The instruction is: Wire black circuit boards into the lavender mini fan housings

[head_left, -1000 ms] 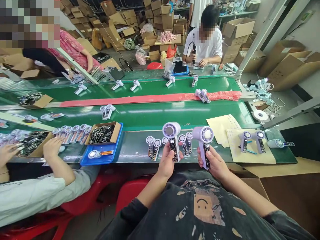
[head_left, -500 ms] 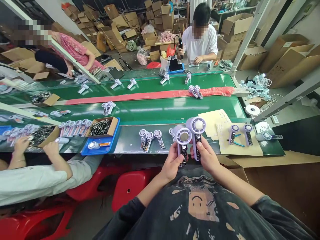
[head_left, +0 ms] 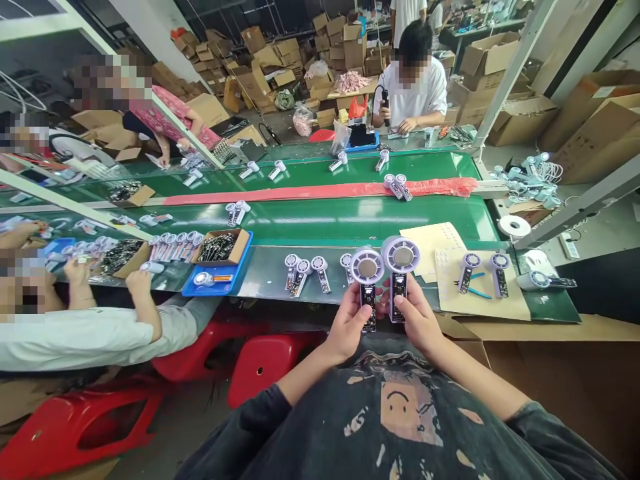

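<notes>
My left hand [head_left: 347,323] is closed around the handle of a lavender handheld fan [head_left: 367,257], its thumb on the bare circuit board. My right hand [head_left: 420,317] grips a second handheld fan [head_left: 401,243] the same way, with its thumb low on the board. Both fans stand nearly upright side by side, their round heads showing grey centre discs. Behind my left hand, another fan [head_left: 346,261] is partly hidden on the bench. Left of it lie several more fans [head_left: 320,267]. At the right, two fans [head_left: 471,262] rest on a yellowish sheet [head_left: 450,307] beside a blue-handled tool [head_left: 480,293].
A blue tray [head_left: 187,287] with a cardboard box [head_left: 240,247] of dark parts sits to the left. Beyond the bench runs a green conveyor [head_left: 320,223] carrying fans. Co-workers sit at the left and across. A red stool [head_left: 257,373] stands beside me; a white roll [head_left: 515,227] lies right.
The camera view has turned slightly left, so the scene sits farther right. Both fans remain in my hands; their heads now face me more squarely.
</notes>
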`<state>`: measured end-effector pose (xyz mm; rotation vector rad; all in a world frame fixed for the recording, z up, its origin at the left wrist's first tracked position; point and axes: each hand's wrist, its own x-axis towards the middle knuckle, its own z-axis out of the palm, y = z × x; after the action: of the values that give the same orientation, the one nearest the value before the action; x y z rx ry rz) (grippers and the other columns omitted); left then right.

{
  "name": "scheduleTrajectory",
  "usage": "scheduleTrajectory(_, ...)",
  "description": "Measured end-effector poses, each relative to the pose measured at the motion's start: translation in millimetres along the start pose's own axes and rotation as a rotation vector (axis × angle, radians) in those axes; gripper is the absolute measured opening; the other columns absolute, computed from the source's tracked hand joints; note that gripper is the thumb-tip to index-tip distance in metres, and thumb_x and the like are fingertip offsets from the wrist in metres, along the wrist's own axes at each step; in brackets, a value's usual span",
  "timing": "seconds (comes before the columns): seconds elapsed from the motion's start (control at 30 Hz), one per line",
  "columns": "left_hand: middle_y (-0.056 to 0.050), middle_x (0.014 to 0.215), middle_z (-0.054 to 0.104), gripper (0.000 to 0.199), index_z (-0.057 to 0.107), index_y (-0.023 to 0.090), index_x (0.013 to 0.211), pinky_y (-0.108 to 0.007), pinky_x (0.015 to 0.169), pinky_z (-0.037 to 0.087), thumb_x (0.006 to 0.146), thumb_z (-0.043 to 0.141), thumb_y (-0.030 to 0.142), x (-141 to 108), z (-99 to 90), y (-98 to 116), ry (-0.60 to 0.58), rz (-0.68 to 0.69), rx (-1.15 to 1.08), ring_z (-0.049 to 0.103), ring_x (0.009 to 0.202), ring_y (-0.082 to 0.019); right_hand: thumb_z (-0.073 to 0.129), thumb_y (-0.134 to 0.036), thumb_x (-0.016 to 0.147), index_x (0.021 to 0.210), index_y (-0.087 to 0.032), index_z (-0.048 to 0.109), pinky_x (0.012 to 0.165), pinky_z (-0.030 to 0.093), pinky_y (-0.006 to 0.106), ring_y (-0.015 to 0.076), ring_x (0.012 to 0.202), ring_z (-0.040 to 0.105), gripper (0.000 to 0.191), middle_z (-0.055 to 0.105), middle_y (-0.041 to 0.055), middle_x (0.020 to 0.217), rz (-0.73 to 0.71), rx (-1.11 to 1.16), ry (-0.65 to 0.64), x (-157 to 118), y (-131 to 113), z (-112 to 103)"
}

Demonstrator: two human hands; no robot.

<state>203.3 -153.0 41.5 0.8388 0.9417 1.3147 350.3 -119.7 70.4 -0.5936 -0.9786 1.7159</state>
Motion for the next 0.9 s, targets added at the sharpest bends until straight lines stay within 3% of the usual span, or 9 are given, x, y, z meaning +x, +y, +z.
scheduleTrajectory(0.3, -0.009, 0.120, 0.067, 0.053, 0.053, 0.024, 0.120, -0.043, 0.091, 0.055, 0.077, 0.079, 0.040, 10.6, 13.8, 6.5, -0.045, -0.019, -0.048, 0.068, 0.102, -0.025, 0.066, -0.044, 0.087, 0.134, -0.030, 0.050, 0.070, 0.056, 0.036, 0.0209, 0.085, 0.062, 0.051, 0.065, 0.0060, 0.110, -0.024, -0.094, 0.010, -4.3, -7.2, -10.1)
scheduleTrajectory(0.43, -0.008, 0.115, 0.070, 0.051, 0.058, 0.022, 0.114, -0.044, 0.097, 0.052, 0.073, 0.083, 0.038, 14.4, 17.1, 11.1, -0.013, -0.045, -0.060, 0.067, 0.106, -0.026, 0.066, -0.043, 0.088, 0.130, -0.030, 0.054, 0.070, 0.056, 0.035, 0.0202, 0.084, 0.063, 0.046, 0.067, 0.0051, 0.108, -0.054, -0.104, 0.008, -2.4, -9.3, -11.3)
scheduleTrajectory(0.67, -0.009, 0.114, 0.069, 0.065, 0.054, 0.023, 0.125, -0.044, 0.091, 0.055, 0.069, 0.085, 0.037, 16.0, 12.1, 19.4, -0.004, -0.109, -0.088, 0.068, 0.104, -0.027, 0.069, -0.047, 0.084, 0.130, -0.029, 0.053, 0.066, 0.057, 0.035, 0.0220, 0.088, 0.065, 0.052, 0.067, 0.0066, 0.112, 0.016, -0.074, 0.037, 5.0, -4.8, -8.6)
scheduleTrajectory(0.9, -0.009, 0.129, 0.063, 0.057, 0.057, 0.024, 0.125, -0.047, 0.101, 0.050, 0.074, 0.080, 0.034, 19.0, 3.1, 28.8, -0.092, -0.081, -0.125, 0.062, 0.117, -0.030, 0.071, -0.046, 0.082, 0.128, -0.028, 0.054, 0.075, 0.059, 0.037, 0.0220, 0.091, 0.065, 0.053, 0.067, 0.0053, 0.112, 0.018, -0.070, 0.073, 15.4, 0.7, -2.5)
